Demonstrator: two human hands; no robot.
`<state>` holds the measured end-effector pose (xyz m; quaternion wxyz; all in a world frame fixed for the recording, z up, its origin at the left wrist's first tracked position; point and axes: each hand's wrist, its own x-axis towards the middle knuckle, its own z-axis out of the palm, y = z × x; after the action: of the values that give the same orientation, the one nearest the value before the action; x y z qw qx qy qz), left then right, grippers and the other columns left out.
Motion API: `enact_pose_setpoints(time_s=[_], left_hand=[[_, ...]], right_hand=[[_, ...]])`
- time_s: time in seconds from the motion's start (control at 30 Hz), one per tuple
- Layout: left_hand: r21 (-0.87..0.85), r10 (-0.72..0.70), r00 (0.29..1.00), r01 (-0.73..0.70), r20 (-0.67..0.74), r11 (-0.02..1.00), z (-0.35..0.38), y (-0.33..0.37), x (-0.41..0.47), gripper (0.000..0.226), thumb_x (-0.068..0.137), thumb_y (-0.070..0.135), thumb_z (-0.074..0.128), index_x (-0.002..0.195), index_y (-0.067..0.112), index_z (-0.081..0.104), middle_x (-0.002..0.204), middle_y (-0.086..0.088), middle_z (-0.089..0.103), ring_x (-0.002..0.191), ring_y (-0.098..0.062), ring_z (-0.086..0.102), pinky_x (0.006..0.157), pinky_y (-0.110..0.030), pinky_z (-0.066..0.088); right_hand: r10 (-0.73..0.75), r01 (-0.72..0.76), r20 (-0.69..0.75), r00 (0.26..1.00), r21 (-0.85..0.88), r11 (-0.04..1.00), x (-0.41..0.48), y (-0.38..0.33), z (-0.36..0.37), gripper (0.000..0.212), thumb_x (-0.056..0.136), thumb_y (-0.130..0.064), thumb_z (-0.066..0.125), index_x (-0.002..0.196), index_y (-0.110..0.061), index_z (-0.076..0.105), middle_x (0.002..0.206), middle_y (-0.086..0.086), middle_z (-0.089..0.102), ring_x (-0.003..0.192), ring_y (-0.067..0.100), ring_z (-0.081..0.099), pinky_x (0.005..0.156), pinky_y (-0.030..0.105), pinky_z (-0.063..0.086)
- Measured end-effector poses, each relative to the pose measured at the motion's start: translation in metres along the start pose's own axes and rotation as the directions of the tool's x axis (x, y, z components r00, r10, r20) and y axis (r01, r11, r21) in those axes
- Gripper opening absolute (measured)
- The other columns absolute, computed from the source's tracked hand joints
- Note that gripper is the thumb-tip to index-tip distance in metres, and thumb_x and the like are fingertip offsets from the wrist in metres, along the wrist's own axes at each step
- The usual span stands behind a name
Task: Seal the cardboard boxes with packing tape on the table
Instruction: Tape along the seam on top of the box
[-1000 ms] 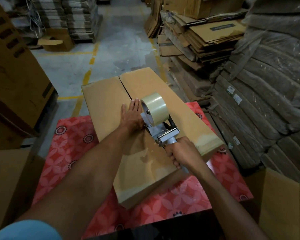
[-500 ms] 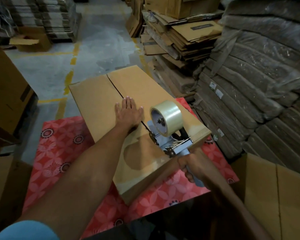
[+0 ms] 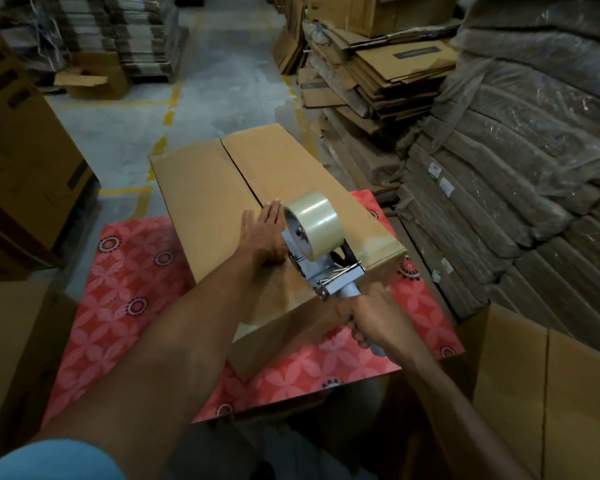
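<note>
A long cardboard box (image 3: 201, 188) lies on the table with a red flowered cloth (image 3: 118, 292). Its two top flaps meet in a dark centre seam (image 3: 239, 174). My left hand (image 3: 262, 237) lies flat, fingers apart, on the box top beside the seam. My right hand (image 3: 371, 317) grips the handle of a metal tape dispenser (image 3: 329, 275) carrying a roll of clear tape (image 3: 314, 225). The dispenser rests on the box top near its near end, right next to my left hand. Glossy tape covers the seam near me.
Flattened cartons (image 3: 378, 74) and wrapped bundles (image 3: 520, 174) are stacked at the right. Large brown boxes (image 3: 21, 161) stand at the left, and another box (image 3: 548, 393) at the near right. Concrete floor with yellow lines (image 3: 168, 116) lies beyond the table.
The dispenser swung off to the right of the seam, then came back against my left hand. My left hand has stayed flat on the box top.
</note>
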<state>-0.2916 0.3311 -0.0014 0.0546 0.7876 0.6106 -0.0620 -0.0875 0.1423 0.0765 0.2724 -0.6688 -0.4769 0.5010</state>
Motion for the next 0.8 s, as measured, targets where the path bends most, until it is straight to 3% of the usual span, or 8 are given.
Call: enact_pose_setpoints(time_s=[0.2,0.27,0.37,0.5,0.63,0.8], left_hand=[[-0.033,-0.047,0.998,0.045,-0.046,0.998,-0.015,0.014,-0.009,0.068,0.105,0.040,0.021,0.159,0.010,-0.008,0.167,-0.006,-0.013,0.155,-0.023,-0.007,0.120,-0.059,-0.002],[-0.086,-0.033,0.998,0.029,-0.053,0.996,-0.016,0.021,-0.012,0.070,0.104,0.037,0.029,0.160,0.010,-0.004,0.167,-0.007,-0.011,0.155,-0.026,-0.004,0.121,-0.056,0.000],[-0.057,0.094,0.992,-0.099,-0.082,0.993,-0.005,0.035,-0.032,0.075,0.098,0.042,0.044,0.160,0.019,0.010,0.168,-0.009,-0.003,0.152,-0.031,0.004,0.122,-0.053,0.007],[0.006,0.125,0.991,-0.124,-0.046,0.992,0.005,0.040,-0.044,0.074,0.099,0.042,0.048,0.161,0.026,0.009,0.168,-0.008,-0.006,0.154,-0.027,-0.006,0.123,-0.054,-0.001],[0.019,0.107,0.994,-0.108,0.030,0.994,0.004,0.040,-0.046,0.076,0.099,0.042,0.047,0.161,0.023,0.007,0.168,-0.003,-0.007,0.154,-0.021,-0.010,0.120,-0.056,-0.005],[-0.083,0.079,0.997,-0.079,0.002,0.993,-0.011,0.053,-0.060,0.067,0.106,0.038,0.024,0.159,0.016,-0.012,0.166,0.001,-0.018,0.154,-0.019,-0.013,0.121,-0.054,-0.007]], right_hand=[[0.061,-0.062,0.009,0.998,0.110,0.992,-0.024,0.032,-0.018,0.011,0.071,0.008,0.063,0.077,0.001,0.056,0.044,-0.001,0.052,0.035,0.017,0.044,0.041,0.024,0.033],[0.041,-0.041,0.007,0.999,0.124,0.991,-0.026,0.033,-0.018,0.013,0.068,0.008,0.061,0.063,-0.004,0.058,0.044,0.002,0.050,0.037,0.020,0.043,0.043,0.027,0.032],[0.005,-0.007,0.019,1.000,0.103,0.995,-0.027,0.033,-0.019,0.032,0.063,0.004,0.060,0.037,-0.013,0.054,0.041,0.006,0.046,0.040,0.021,0.042,0.045,0.031,0.030],[-0.017,0.015,0.021,1.000,0.099,0.995,-0.028,0.033,-0.018,0.039,0.067,0.005,0.060,0.034,-0.015,0.055,0.038,0.002,0.046,0.038,0.020,0.042,0.046,0.031,0.030],[-0.050,0.047,0.045,0.998,0.055,0.997,-0.037,0.049,-0.022,0.020,0.064,-0.006,0.063,0.049,-0.016,0.053,0.042,-0.007,0.048,0.038,0.014,0.043,0.049,0.032,0.033],[-0.074,0.073,0.020,0.997,0.032,0.997,-0.062,0.076,-0.029,0.006,0.054,-0.017,0.061,0.055,-0.015,0.055,0.044,-0.003,0.051,0.040,0.015,0.044,0.047,0.026,0.033]])
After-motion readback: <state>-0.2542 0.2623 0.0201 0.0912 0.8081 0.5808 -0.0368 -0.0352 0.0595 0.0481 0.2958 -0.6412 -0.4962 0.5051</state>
